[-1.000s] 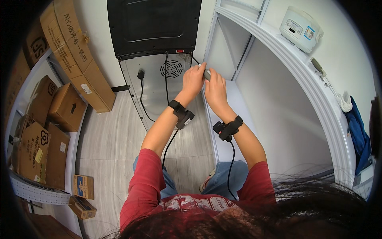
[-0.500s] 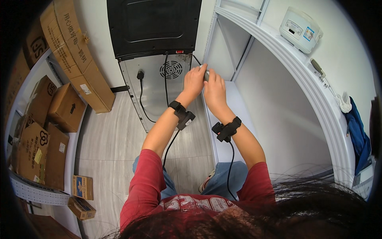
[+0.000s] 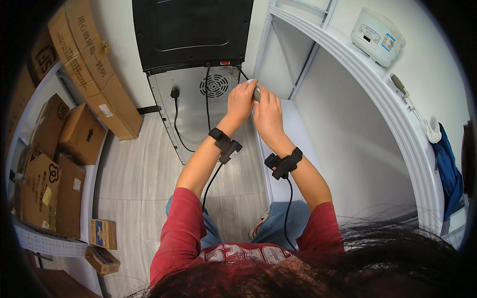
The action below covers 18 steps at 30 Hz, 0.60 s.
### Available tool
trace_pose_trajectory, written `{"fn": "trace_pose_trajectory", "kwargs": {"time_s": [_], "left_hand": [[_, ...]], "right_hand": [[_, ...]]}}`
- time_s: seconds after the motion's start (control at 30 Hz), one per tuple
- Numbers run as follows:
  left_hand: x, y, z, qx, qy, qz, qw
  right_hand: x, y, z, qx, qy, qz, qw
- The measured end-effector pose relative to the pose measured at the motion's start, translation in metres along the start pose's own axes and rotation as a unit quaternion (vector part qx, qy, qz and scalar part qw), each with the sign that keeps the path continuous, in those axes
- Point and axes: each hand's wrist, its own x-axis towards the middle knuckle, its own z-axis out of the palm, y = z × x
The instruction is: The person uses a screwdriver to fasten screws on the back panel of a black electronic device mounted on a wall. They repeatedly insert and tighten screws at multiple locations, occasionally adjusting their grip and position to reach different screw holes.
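A screwdriver (image 3: 257, 93) with a grey handle is between my two hands, its thin dark shaft slanting up toward the right edge of a metal back panel (image 3: 191, 114). My left hand (image 3: 241, 103) is closed around the upper part of the handle. Closed on the handle's other end is my right hand (image 3: 269, 115), close beside the left. The panel belongs to a tall appliance with a black upper part (image 3: 194, 35). My fingers hide part of the handle, and whether the tip sits in a screw is too small to tell.
Black cables (image 3: 207, 99) hang down the panel, beside a round vent (image 3: 214, 86). On the right, a white shelf (image 3: 397, 116) carries a rice cooker (image 3: 377, 37), another handled tool (image 3: 399, 84) and blue cloth (image 3: 447, 166). Cardboard boxes (image 3: 82, 130) fill the left shelf; a tall carton (image 3: 102, 74) leans behind.
Both hands stay on the screwdriver with only a slight shift. A little more of the grey handle shows between my fingers now.
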Motion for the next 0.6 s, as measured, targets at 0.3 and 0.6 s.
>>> {"fn": "trace_pose_trajectory", "kwargs": {"time_s": [0.3, 0.6], "left_hand": [[-0.0002, 0.0004, 0.0024, 0.001, -0.008, -0.004, 1.0], [-0.0005, -0.0003, 0.0017, 0.0, -0.008, -0.004, 1.0]], "right_hand": [[0.0005, 0.0014, -0.0008, 0.008, -0.018, 0.023, 1.0], [0.0002, 0.004, 0.0047, -0.002, 0.004, -0.001, 1.0]]}}
